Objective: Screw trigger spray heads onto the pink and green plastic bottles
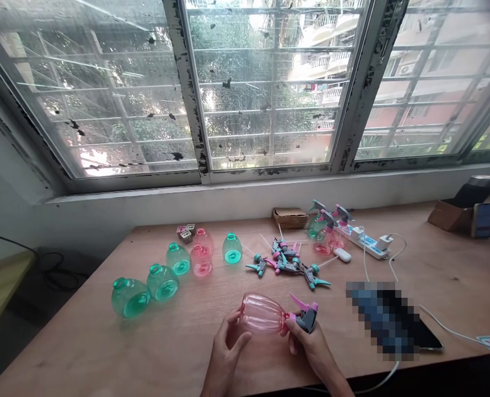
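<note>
A clear pink spray bottle (263,313) lies on its side in the air between my hands, above the near part of the table. My left hand (228,344) is curled around its base end. At the neck, my right hand (306,342) grips the bottle where the grey and pink spray head (306,314) joins it. The pink trigger points up and to the left. Just beyond my hands is a pile of loose spray heads (286,262) in grey, teal and pink. Left of the pile stands an open green bottle (232,248).
More open green bottles (131,298) and pink bottles (202,262) stand on the left. Assembled spray bottles (329,237) stand near a cardboard box (289,218) and a power strip (369,242). A blurred tablet (393,320) with cables lies on the right.
</note>
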`<move>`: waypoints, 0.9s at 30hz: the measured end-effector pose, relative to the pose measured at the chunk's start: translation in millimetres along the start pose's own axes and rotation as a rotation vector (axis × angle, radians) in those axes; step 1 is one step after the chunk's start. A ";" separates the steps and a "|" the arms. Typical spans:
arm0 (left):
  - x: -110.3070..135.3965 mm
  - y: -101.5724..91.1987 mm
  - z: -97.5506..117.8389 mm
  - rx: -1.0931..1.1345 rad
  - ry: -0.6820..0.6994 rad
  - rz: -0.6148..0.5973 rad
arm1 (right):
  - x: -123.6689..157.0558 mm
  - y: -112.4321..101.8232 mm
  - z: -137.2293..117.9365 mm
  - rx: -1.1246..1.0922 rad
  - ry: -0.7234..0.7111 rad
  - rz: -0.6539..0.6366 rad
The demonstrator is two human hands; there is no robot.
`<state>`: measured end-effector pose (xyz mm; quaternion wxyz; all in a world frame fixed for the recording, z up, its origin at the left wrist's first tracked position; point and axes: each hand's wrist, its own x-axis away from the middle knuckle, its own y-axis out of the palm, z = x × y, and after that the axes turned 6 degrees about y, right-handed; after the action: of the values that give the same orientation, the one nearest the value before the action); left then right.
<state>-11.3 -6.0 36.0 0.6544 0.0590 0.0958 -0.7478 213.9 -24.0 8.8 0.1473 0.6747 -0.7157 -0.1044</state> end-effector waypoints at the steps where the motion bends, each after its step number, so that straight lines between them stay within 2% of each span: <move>1: -0.2 0.0 -1.2 0.044 -0.011 0.019 | 1.1 1.4 -1.9 0.006 0.009 -0.022; 5: -1.3 1.0 -2.1 0.151 -0.044 0.086 | 3.3 4.3 -7.0 0.044 0.053 -0.071; 11: 0.8 2.7 4.8 -0.019 -0.013 -0.013 | -1.2 0.8 -4.6 -0.032 0.078 0.031; 14: 2.7 2.7 4.5 -0.033 -0.029 -0.029 | -1.3 0.5 -5.0 -0.039 0.088 0.051; 21: -0.1 -0.5 -2.2 -0.014 -0.027 0.052 | 3.1 4.7 -17.5 0.243 0.053 -0.088; 27: 1.7 -2.2 -5.1 -0.016 -0.063 0.042 | 2.2 6.0 -13.4 0.161 0.108 -0.081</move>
<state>-13.9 -6.3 30.8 0.6731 0.0319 0.0798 -0.7346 212.9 -25.1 23.6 0.1266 0.7174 -0.6849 -0.0160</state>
